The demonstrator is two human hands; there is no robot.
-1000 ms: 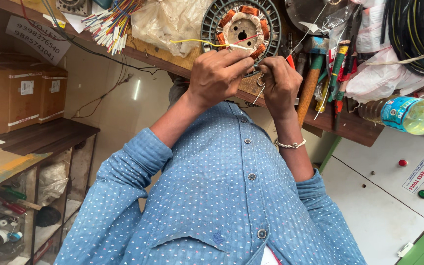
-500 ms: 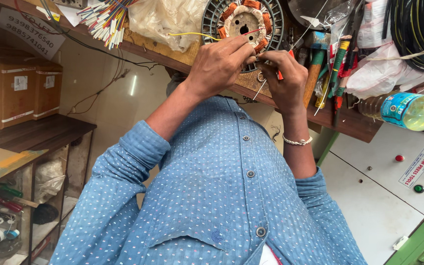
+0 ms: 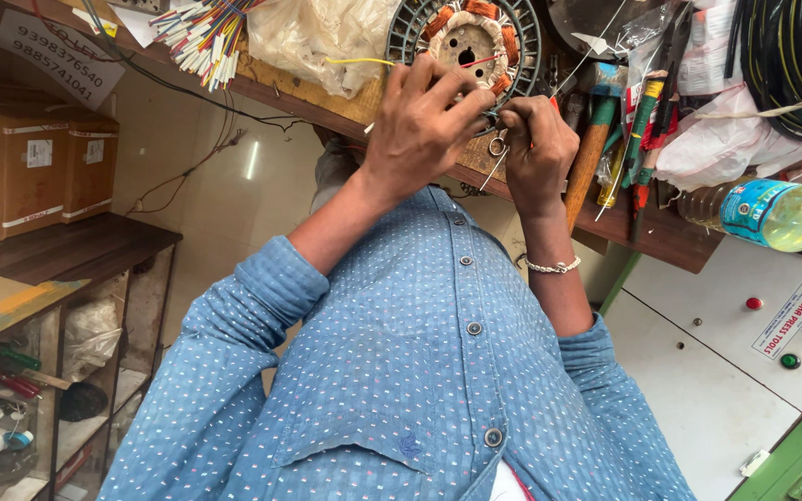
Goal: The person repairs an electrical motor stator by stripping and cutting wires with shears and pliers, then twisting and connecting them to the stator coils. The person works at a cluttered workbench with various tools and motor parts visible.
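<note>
Left hand (image 3: 420, 130): fingers spread and pressed on the rim of the stator (image 3: 466, 42), gripping its lower edge.
Right hand (image 3: 536, 148): fingers pinched together on a thin wire (image 3: 494, 167), just beside the left hand; whether it also holds a small tool, cannot tell.
Stator: round, grey ribbed rim, copper windings around a pale hub, on the bench (image 3: 327, 102) directly beyond both hands.
Wires off stator: one yellow (image 3: 359, 62) running away past the left hand, one red across the hub.
Bracelet (image 3: 552, 267): one, silver, on the right wrist.
Sign (image 3: 48, 56): pale card, black handwriting, tilted, far out past the left hand.
Boxes (image 3: 34, 172): three brown cartons in a row, each with a small white label, on a dark shelf well off from the left hand.
Bottle (image 3: 772, 213): one, clear plastic, yellowish liquid, blue-green label, lying well beyond the right hand.
Panel label (image 3: 791, 320): white, oblong, red print, on the white cabinet.
Panel buttons: four in view, two red, two green.
Wire bundle (image 3: 201, 28): many coloured ends, fanned out beyond the left hand.
Hammer (image 3: 591, 139): one, wooden handle, just beside the right hand.
</note>
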